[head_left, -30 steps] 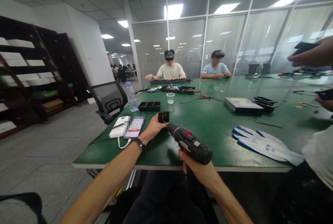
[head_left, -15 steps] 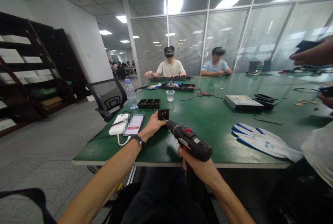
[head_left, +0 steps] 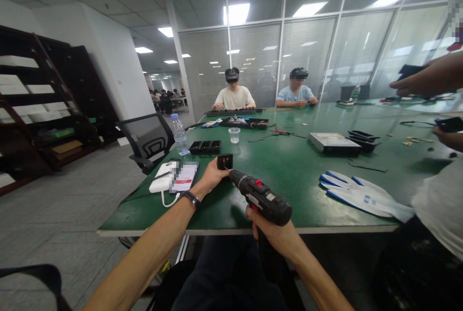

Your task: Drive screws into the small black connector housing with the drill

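My left hand (head_left: 211, 176) is closed on a small black box-like part (head_left: 224, 161), with gold-coloured bits showing on its face. It is held up above the green table. My right hand (head_left: 269, 226) grips a black cordless drill (head_left: 260, 196) with red switches. The drill points away and to the left, its tip at the lower edge of the black part; whether the bit touches it I cannot tell. Beyond my left hand lies a black tray with compartments (head_left: 205, 147). A clear plastic cup (head_left: 234, 135) stands behind the part.
A water bottle (head_left: 180, 135), a white power bank (head_left: 159, 178) and a phone (head_left: 184, 176) sit at left. A white-blue glove (head_left: 361, 195), a silver box (head_left: 333, 143) and black trays (head_left: 363, 140) lie right. Two people sit opposite; another person's hands (head_left: 430, 79) reach in at right.
The view has shifted slightly. My hands, the drill and the black part keep nearly the same pose. Across the table, the left person's raised hand has come down to the dark strip.
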Available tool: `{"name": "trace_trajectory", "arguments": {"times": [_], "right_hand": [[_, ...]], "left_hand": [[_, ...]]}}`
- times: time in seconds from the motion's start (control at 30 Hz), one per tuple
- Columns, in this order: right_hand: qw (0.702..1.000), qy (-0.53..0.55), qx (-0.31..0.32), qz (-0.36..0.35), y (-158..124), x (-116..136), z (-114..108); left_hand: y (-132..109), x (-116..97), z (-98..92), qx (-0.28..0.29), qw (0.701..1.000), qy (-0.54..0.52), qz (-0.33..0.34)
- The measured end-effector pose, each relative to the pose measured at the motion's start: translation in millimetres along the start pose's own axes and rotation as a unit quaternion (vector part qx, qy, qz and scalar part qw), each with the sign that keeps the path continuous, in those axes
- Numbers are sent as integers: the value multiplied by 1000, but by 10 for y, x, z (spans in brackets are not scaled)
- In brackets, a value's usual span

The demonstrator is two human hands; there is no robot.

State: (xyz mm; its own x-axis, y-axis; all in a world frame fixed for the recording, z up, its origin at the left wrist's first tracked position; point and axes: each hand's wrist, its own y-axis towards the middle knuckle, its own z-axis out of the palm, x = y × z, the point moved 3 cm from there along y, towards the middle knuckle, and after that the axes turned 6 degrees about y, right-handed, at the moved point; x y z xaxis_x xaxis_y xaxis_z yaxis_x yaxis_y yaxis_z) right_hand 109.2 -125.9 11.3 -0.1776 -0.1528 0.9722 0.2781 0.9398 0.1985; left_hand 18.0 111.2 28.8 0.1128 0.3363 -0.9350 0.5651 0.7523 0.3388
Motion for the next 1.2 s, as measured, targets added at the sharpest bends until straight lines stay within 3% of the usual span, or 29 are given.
{"name": "trace_trajectory", "arguments": {"times": [1.2], "right_hand": [[1000, 4, 0, 6, -25, 72, -8]], "left_hand": [[-14, -16, -14, -12, 1000, 24, -2]]}}
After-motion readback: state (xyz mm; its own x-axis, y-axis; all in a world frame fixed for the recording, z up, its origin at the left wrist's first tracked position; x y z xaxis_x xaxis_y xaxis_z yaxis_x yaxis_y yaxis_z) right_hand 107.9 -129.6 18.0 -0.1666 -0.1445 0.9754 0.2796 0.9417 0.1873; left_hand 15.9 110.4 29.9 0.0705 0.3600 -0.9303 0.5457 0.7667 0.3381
